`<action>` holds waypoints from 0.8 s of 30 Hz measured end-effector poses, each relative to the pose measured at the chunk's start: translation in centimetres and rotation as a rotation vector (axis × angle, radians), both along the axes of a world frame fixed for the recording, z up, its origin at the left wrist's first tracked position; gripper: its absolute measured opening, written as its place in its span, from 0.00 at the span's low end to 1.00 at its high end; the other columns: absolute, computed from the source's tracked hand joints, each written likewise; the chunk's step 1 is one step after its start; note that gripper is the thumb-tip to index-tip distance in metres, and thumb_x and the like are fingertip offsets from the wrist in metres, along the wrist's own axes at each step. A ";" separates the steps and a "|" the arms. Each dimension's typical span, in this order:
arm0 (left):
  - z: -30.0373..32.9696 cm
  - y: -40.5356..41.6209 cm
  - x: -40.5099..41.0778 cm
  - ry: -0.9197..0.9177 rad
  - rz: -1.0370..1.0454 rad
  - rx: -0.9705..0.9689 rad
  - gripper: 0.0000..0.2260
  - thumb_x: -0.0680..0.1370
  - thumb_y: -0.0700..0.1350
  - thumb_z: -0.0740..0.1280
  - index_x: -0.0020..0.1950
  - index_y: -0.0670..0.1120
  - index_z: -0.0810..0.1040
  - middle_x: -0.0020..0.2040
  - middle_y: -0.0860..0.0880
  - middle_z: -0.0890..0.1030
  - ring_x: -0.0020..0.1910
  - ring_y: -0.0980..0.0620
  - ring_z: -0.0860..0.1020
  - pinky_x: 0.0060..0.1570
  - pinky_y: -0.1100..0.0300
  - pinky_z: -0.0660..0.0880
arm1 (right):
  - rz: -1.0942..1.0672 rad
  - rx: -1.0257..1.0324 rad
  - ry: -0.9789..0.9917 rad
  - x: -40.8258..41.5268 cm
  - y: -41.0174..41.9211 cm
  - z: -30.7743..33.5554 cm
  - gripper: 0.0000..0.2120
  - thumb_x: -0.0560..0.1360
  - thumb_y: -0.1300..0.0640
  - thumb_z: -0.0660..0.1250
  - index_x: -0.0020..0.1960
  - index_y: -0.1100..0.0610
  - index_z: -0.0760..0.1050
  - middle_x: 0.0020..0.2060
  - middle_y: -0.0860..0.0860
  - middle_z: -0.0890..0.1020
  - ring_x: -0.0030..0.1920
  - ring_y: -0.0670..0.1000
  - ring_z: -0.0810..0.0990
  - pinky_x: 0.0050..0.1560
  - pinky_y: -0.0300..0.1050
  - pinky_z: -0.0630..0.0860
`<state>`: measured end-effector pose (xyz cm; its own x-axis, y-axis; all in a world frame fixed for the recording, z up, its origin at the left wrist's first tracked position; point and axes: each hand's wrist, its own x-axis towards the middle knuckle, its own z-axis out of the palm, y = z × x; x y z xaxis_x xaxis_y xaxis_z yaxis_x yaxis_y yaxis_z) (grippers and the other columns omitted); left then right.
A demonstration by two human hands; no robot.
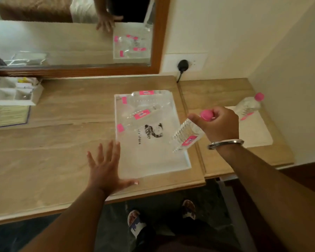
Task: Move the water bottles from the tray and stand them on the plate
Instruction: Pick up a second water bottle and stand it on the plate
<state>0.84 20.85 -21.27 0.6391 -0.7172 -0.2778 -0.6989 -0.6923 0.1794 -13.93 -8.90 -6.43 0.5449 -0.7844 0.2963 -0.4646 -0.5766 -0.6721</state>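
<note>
Over the tray's right edge a bottle (186, 136) is gripped at its pink-capped neck by the right hand (219, 123), hung tilted for carrying to the plate (256, 131) (one bottle (248, 106) apparently standing there), while the tray (153, 160) is steadied by the left hand (105, 170), flat and empty, beside it.

Bare wooden desk (62, 142) lay open to the left of the white tray (153, 166) — only the flat left hand (105, 170) sat at its near corner. Three bottles (142, 113) crowded the tray's far half; its near half was free. On the plate (256, 130) one standing bottle (249, 106) took the far corner — wall (289, 70) close behind.
</note>
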 end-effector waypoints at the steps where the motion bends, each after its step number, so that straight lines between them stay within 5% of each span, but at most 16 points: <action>1: 0.5 -1.1 -0.3 -0.018 -0.019 -0.020 0.64 0.54 0.87 0.48 0.76 0.52 0.27 0.79 0.45 0.33 0.76 0.37 0.32 0.71 0.30 0.31 | -0.010 -0.015 0.017 -0.9 -1.0 0.4 0.31 0.55 0.26 0.69 0.32 0.56 0.74 0.27 0.48 0.77 0.29 0.50 0.75 0.27 0.43 0.71; 6: 2.1 -9.1 -3.9 -0.084 -0.055 -0.051 0.63 0.55 0.88 0.44 0.78 0.52 0.32 0.80 0.44 0.37 0.77 0.37 0.34 0.72 0.31 0.32 | -0.031 -0.062 0.102 -6.3 -7.3 2.0 0.28 0.57 0.25 0.66 0.33 0.51 0.72 0.26 0.42 0.74 0.28 0.42 0.73 0.27 0.40 0.65; 10: 2.0 -16.9 -8.5 -0.098 -0.102 -0.073 0.62 0.57 0.87 0.45 0.80 0.50 0.37 0.81 0.43 0.41 0.78 0.38 0.35 0.72 0.32 0.32 | -0.053 -0.081 0.147 -10.7 -13.5 1.6 0.24 0.58 0.31 0.72 0.35 0.51 0.75 0.29 0.45 0.77 0.31 0.48 0.76 0.31 0.45 0.73; 16: -0.3 -28.7 -16.8 -0.015 -0.102 -0.094 0.64 0.56 0.87 0.49 0.80 0.50 0.37 0.82 0.43 0.39 0.76 0.40 0.29 0.72 0.35 0.28 | -0.060 -0.088 0.160 -15.3 -23.6 0.4 0.24 0.59 0.31 0.72 0.37 0.52 0.77 0.30 0.46 0.78 0.31 0.50 0.76 0.32 0.41 0.69; 24: -3.1 -34.2 -22.4 0.044 0.084 -0.012 0.66 0.56 0.87 0.50 0.80 0.45 0.36 0.81 0.40 0.39 0.77 0.40 0.30 0.75 0.41 0.33 | -0.035 -0.073 0.173 -16.8 -32.3 -1.0 0.24 0.62 0.35 0.73 0.45 0.53 0.78 0.35 0.47 0.78 0.36 0.52 0.77 0.38 0.44 0.74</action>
